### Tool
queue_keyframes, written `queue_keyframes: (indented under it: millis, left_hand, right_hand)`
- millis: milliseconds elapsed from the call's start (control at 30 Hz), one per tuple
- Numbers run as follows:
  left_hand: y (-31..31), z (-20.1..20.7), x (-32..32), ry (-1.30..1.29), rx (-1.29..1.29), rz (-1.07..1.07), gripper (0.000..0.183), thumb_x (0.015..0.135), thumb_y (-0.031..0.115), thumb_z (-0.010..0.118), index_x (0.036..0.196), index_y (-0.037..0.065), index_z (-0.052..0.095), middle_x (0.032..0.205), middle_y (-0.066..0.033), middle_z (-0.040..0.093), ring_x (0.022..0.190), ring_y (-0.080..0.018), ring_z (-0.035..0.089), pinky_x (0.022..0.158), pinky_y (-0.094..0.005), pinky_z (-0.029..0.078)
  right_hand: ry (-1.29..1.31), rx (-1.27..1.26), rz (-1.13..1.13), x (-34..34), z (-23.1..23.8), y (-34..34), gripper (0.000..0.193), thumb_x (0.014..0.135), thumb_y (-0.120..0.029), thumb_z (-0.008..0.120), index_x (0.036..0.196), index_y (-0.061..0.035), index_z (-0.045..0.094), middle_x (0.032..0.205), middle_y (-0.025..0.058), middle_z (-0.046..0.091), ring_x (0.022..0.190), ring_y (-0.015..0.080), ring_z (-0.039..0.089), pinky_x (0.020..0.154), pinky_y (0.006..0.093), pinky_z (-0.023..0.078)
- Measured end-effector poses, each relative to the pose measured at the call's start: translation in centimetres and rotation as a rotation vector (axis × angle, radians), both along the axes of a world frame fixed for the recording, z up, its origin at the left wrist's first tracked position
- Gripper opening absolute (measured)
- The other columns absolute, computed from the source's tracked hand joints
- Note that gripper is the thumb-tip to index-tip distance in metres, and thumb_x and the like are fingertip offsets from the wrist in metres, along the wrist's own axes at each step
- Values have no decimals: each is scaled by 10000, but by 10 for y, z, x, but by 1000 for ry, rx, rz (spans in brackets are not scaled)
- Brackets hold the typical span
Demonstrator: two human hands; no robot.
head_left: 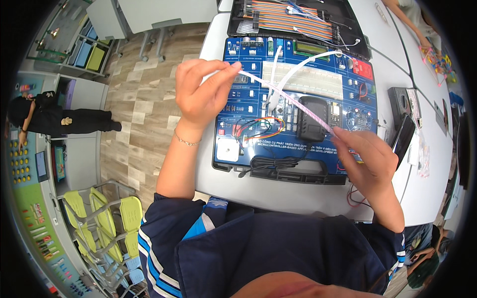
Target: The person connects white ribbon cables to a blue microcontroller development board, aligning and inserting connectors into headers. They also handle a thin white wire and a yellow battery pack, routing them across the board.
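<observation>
A thin white-and-pink cable (303,108) is stretched diagonally above an electronics kit. My left hand (204,92) pinches its upper left end between thumb and fingers. At the lower right end, my right hand (367,156) grips it the same way. Beneath the cable lies the kit's blue circuit board (298,154), set in an open black case. A white breadboard (318,81) is mounted on it, and a black power adapter (313,119) rests on top with its black cord (273,163) bundled in front. White looped cables (293,74) arch over the breadboard.
The case's raised lid (298,22) holds rainbow ribbon wires. Red, yellow and black wires (263,126) lie on the board's left. Right of the case are a multimeter (400,102) and a dark phone-like slab (403,134). Another person's hand (425,47) touches colourful wires. Stacked green chairs (104,218) stand left.
</observation>
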State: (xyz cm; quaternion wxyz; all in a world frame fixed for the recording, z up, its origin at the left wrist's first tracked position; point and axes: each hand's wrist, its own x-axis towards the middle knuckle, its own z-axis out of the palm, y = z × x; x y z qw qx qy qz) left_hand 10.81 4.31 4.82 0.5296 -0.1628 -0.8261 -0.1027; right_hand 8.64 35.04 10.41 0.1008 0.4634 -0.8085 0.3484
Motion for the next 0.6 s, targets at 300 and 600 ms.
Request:
queue_keyframes:
  millis: [300,600]
  left_hand:
    - [18,20,29,31,-166,-101,343,613,47,741,934,161,700,880,77,578,670,-100,507,620,-251,395]
    - [46,25,45,-125,-163,-330,295,605,48,797,871,77,674,783,32,580,604,-116,528,552,-254,423]
  right_hand:
    - [67,-149,-193,14,-20,11,242,661,56,741,881,3,657,756,103,643,645,190,621,567,253,494]
    - [119,-252,-274,19,-49,31,248,669,99,715,895,29,638,795,137,632,668,199,609,596,253,489]
